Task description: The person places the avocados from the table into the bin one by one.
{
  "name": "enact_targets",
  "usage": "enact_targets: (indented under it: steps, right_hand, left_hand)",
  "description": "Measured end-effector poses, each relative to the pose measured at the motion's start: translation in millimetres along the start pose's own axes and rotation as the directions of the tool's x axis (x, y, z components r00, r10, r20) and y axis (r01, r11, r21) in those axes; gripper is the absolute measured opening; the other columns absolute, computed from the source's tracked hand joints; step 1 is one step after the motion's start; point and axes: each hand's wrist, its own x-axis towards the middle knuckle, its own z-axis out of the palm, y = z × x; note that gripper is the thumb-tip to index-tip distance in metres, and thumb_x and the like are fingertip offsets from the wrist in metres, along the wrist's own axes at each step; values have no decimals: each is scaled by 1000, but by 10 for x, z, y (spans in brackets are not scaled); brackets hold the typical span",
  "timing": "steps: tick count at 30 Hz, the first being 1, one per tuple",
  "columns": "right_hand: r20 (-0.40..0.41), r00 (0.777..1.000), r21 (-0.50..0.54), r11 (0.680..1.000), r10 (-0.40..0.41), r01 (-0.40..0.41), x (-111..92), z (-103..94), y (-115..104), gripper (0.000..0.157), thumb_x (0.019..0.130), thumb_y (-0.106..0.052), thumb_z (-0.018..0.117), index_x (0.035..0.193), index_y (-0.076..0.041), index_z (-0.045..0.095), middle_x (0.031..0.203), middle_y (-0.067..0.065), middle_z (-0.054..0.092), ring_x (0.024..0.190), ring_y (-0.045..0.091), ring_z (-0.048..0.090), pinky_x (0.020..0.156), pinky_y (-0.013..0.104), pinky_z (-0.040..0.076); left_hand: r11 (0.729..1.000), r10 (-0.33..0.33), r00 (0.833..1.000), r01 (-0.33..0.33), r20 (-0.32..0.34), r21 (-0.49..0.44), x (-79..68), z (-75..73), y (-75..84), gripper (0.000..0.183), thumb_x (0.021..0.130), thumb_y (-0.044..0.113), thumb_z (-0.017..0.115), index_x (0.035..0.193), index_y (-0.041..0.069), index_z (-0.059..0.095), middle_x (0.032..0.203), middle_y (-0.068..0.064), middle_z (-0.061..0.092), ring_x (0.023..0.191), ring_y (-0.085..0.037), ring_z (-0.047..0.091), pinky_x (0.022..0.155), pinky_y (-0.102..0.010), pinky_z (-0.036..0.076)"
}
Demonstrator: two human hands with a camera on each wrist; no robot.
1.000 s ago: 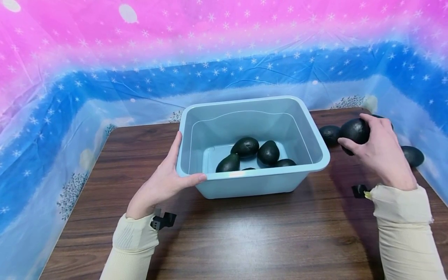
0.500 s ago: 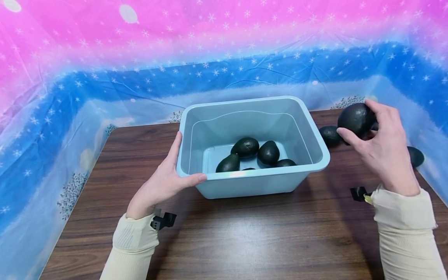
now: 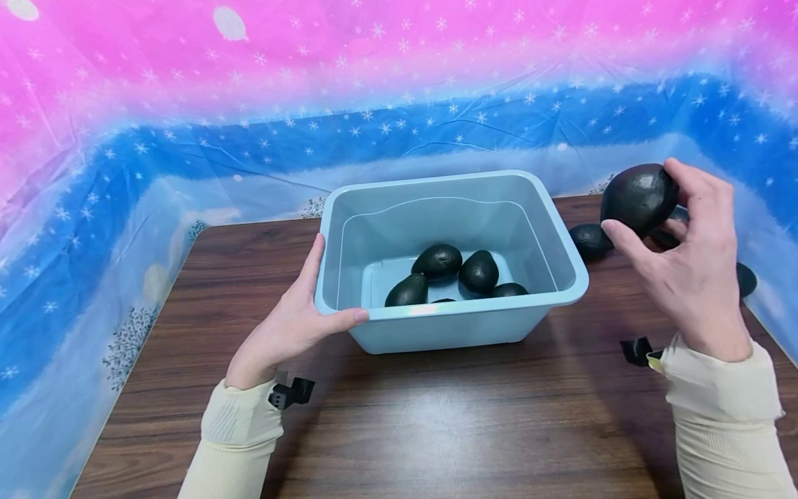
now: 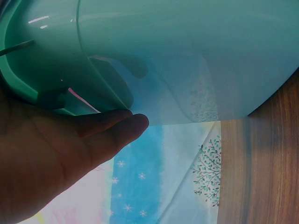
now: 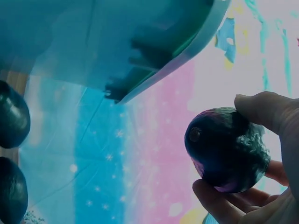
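Observation:
A dark avocado [image 3: 639, 197] is held up by my right hand [image 3: 701, 270], between the thumb and the fingers. It hangs above the table, right of the light blue plastic bin [image 3: 449, 329]; in the right wrist view the same avocado [image 5: 219, 149] shows its stem scar. My left hand [image 3: 289, 322] rests against the bin's front left corner, thumb on the front rim and straight fingers along the outer left wall. Inside the bin several avocados lie on the floor, among them one avocado [image 3: 438, 261] at the back; the front wall partly hides others.
Right of the bin lie more avocados: one [image 3: 591, 241] beside its wall, one behind my right hand, and one [image 3: 746, 281] near the right edge of the wooden table [image 3: 399, 430]. A snowflake-patterned cloth [image 3: 386, 125] hangs behind and at both sides.
My right hand has lifted the avocado upward from the table and drawn slightly nearer to me. The left hand and the bin have stayed in place.

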Motion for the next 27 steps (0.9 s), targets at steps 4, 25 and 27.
enact_targets:
  steps: [4,25,27]
  right_hand:
    - [-13,1000,38,999,-26,27,-8,2,-72,86,73,-3,84,146,-25,44,140,-5,40,116,11,45,89,11,43]
    - [58,980,72,980,-190,185,-40,-73,-329,77,77,-16,83,145,-10,47,145,1,40,121,13,48,89,11,41]
    - [66,977,86,977,-202,196,-47,-63,-365,76,79,-21,83,145,-10,47,145,3,41,122,15,47,90,11,41]
  left_hand:
    - [1000,-3,1000,3,1,-7,3,-1,-5,115,79,47,79,150,47,-12,159,16,0,141,-19,23,105,-53,33]
    - [1000,1,1000,-1,2,-15,9,-5,-16,115,79,47,79,150,48,-12,159,14,2,140,-20,25,104,-53,34]
    - [1000,-3,1000,3,2,-13,6,-4,-16,114,79,46,78,149,49,-12,159,15,1,141,-19,24,104,-53,34]
